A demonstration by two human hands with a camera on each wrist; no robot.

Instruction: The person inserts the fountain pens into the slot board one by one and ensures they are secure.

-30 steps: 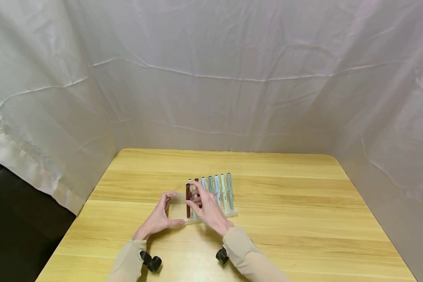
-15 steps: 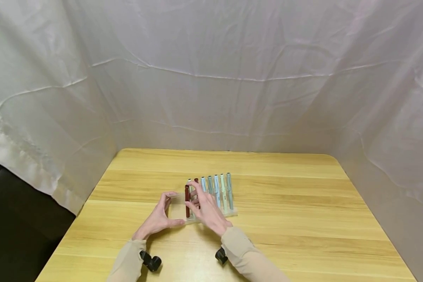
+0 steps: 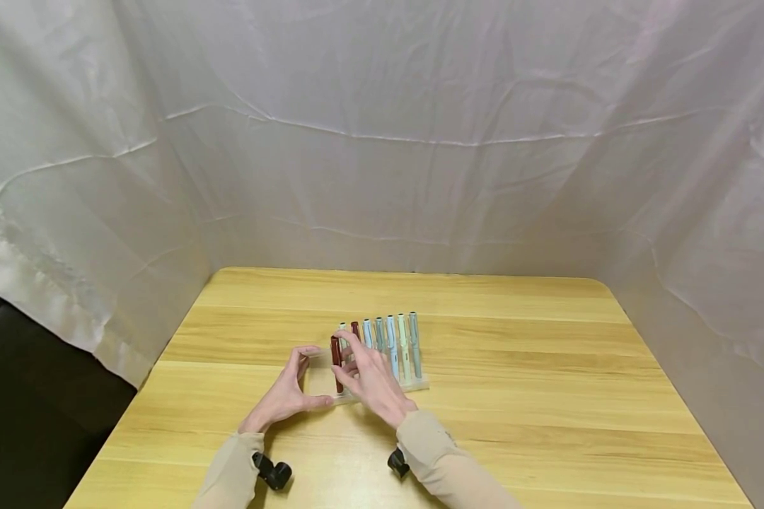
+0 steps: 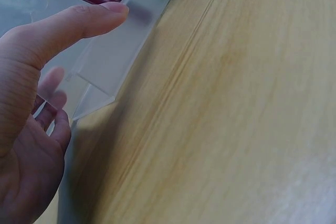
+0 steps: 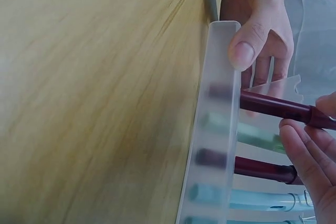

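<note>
A frosted clear pen stand [image 3: 320,375] sits on the table with several capped pens in a row. My left hand [image 3: 285,397] grips its left end, thumb on the front ledge and fingers behind the back panel. With thumb and fingers, my right hand [image 3: 374,379] pinches a dark red pen [image 3: 337,359] near its upper part. In the right wrist view this pen's lower end [image 5: 270,104] is at the stand's front ledge [image 5: 220,77]. A pale green pen [image 5: 257,136] and a second dark red pen [image 5: 262,169] lie beside it, partly behind my right fingers.
Farther right in the stand are light blue pens [image 3: 392,343], a pale green one [image 3: 404,350] and a grey-green one [image 3: 415,346]. The wooden table [image 3: 535,396] extends around it. Pale curtains [image 3: 414,162] hang behind and at both sides.
My right hand has shifted slightly left, and the top of the held dark red pen has moved left and a little down. My left hand stays in place on the stand.
</note>
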